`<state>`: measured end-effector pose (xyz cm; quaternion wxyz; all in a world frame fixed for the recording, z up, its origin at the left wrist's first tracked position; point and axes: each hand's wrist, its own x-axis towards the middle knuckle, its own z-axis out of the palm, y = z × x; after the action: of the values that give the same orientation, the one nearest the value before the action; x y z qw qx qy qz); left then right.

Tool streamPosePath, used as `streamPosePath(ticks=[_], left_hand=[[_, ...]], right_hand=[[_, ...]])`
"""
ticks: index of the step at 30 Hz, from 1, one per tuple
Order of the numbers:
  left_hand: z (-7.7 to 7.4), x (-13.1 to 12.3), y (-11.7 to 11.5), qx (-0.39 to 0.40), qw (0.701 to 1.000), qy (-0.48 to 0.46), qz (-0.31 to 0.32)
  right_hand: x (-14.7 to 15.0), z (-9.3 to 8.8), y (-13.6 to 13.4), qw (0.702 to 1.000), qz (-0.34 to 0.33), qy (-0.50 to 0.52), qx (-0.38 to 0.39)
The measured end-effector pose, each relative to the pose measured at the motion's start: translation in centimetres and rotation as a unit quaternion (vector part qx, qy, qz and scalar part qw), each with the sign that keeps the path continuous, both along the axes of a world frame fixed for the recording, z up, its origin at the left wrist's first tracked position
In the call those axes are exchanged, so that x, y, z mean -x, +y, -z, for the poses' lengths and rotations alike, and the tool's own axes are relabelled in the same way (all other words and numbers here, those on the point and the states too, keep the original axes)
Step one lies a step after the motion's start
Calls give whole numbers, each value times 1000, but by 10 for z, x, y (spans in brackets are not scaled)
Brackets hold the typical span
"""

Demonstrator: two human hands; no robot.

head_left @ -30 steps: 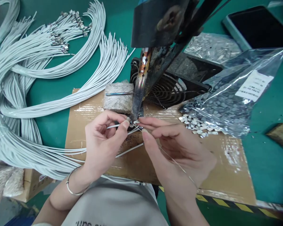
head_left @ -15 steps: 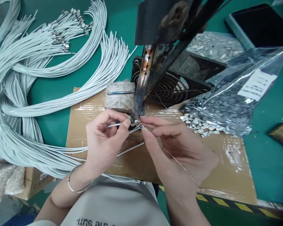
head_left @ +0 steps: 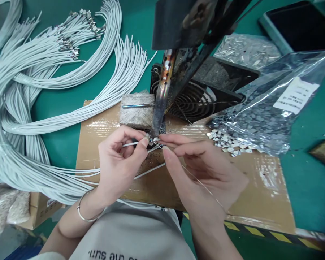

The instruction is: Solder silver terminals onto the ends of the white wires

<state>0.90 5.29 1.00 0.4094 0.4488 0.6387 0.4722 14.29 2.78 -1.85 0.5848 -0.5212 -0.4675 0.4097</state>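
My left hand (head_left: 123,159) is closed, with thumb and forefinger pinching the end of a white cable (head_left: 130,144). My right hand (head_left: 203,166) pinches a thin solder wire (head_left: 203,185), whose tail runs back under the palm toward the wrist. Both sets of fingertips almost meet below the tip of a mounted soldering iron (head_left: 159,108), which slants down between them. The tiny joint under the tip is too small and too covered by fingers to make out fully. Another white cable (head_left: 151,170) passes below the hands across the cardboard (head_left: 260,202).
Bundles of white cables (head_left: 70,81) cover the left side. Beside the iron sit a pale block (head_left: 138,119) with a metal rod and a black fan (head_left: 195,104). Small metal pieces (head_left: 231,142) spill from a clear bag (head_left: 260,119) at right; a phone (head_left: 300,27) lies behind.
Both hands hold nearly the same pose at the iron tip. The view has shifted very slightly; nothing was taken up or let go.
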Motion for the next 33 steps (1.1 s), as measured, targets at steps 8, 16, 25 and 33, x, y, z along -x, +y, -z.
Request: streamPosePath(ticks=[8,16,25,33], left_hand=[[1,-2,-2,9,1000,-2,-1],[2,-2,-2,32,999,-4,-4],[2,-2,-3,35,999,-6,3],[5,1,-4,26,1000,-8,14]], right_hand=[[0,0,1,1000,6,2,10],[-2,2,2,999,-4,27,21],[-3,2,2,999,-10,27,35],[-3,1,2,999,-13,20,33]])
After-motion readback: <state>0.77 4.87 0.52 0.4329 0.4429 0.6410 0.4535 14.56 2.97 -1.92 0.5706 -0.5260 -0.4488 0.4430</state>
